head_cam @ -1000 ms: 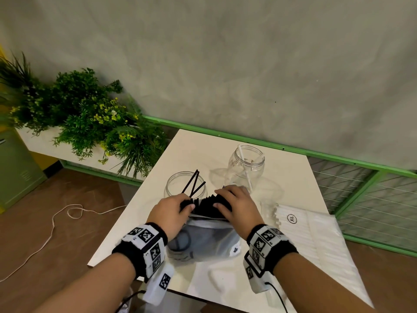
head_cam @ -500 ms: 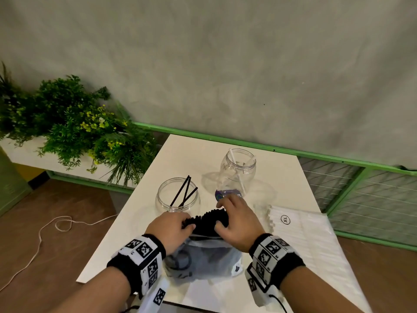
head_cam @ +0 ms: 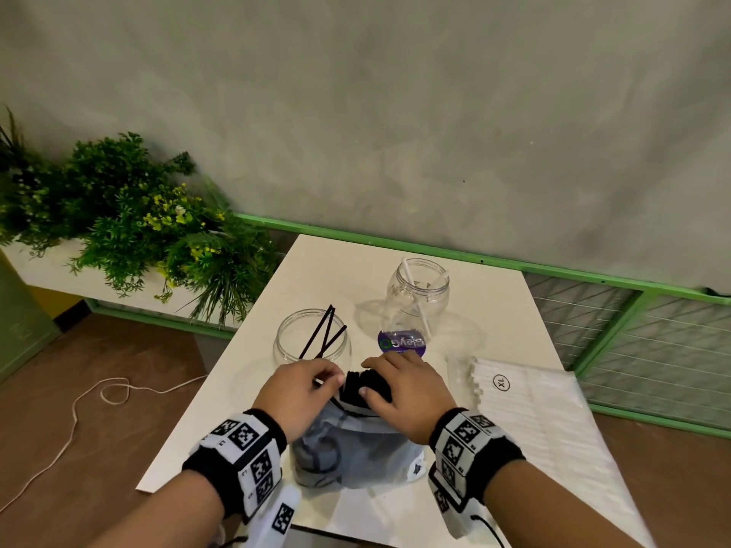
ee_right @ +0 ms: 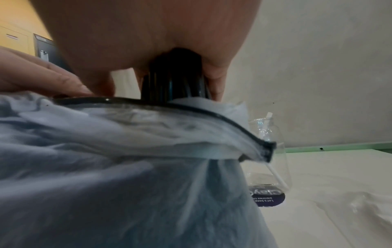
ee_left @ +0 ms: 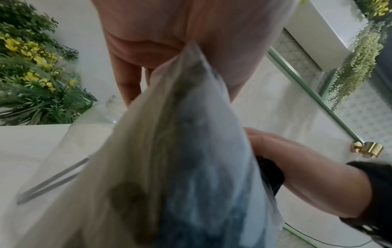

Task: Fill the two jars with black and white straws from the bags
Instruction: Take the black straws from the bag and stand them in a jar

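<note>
A grey translucent bag [head_cam: 356,448] stands on the white table [head_cam: 494,310] in front of me. A bundle of black straws [head_cam: 358,383] sticks out of its mouth. My right hand [head_cam: 370,379] grips that bundle from the right, as the right wrist view shows around the black straws [ee_right: 176,80]. My left hand [head_cam: 332,379] pinches a single black straw at the bundle's left side. Behind it stands a wide clear jar [head_cam: 312,342] with three black straws. A narrower clear jar [head_cam: 419,298] farther right holds two white straws. The bag [ee_left: 180,151] fills the left wrist view.
A flat clear bag of white straws [head_cam: 526,409], marked XL, lies at the table's right edge. A green railing [head_cam: 593,278] and a grey wall close the far side. Green plants [head_cam: 138,231] stand to the left, and a white cord [head_cam: 79,409] lies on the brown floor.
My left hand has shifted from the bag's mouth to a single straw and draws it leftward. My right hand has closed tighter round the bundle. The jars look unmoved.
</note>
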`<state>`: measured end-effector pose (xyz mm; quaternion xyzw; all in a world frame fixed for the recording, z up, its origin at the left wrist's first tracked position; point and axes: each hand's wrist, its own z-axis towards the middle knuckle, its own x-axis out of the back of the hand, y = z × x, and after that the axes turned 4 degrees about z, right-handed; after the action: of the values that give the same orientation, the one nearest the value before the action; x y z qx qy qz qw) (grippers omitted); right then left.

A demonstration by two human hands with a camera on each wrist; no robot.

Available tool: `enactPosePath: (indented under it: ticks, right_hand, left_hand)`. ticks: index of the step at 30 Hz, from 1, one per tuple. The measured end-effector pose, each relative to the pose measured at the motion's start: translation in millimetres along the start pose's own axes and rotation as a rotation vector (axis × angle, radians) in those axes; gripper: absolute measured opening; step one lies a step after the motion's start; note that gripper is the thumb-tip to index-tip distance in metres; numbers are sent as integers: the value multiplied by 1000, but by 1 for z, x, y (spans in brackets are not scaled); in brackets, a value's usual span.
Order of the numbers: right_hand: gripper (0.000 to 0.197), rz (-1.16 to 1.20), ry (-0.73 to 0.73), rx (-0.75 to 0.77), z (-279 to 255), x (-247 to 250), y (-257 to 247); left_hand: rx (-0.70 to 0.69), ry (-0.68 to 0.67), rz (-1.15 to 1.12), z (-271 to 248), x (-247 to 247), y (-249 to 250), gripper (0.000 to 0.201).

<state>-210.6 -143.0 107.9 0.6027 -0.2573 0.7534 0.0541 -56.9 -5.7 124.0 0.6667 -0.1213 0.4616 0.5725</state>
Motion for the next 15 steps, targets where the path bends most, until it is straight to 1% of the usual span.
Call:
enactPosePath:
  ticks: [3,6,9,10,13,14,15]
  right_hand:
    - [59,8,-18,14,3,0,-6]
    - [53,-29,-25,21,5,-3,-8]
    - [50,-72,-13,-12,7,-4,-5]
    - [50,-87,-13,-12,7,-3,-4]
    - [51,-101,-17,-8,5,-2,-1]
    - [51,-102,-21,-8,5,-1,0]
    - [51,-100,-26,-7,5,-1,0]
  left_hand:
    - [-39,-60,-60,2,-3,8,17]
    - [-35,-109,-209,-1,-4,11,19]
    - [-5,-137,-295,-8,5,7,19]
    - [-13,-168,-270,-11,10,4,26]
    - [-64,-307,-14,-21,22,-6,56]
    - [-76,-313,51,-23,23,-8,61]
    - [-80,-285,88,-24,22,-9,61]
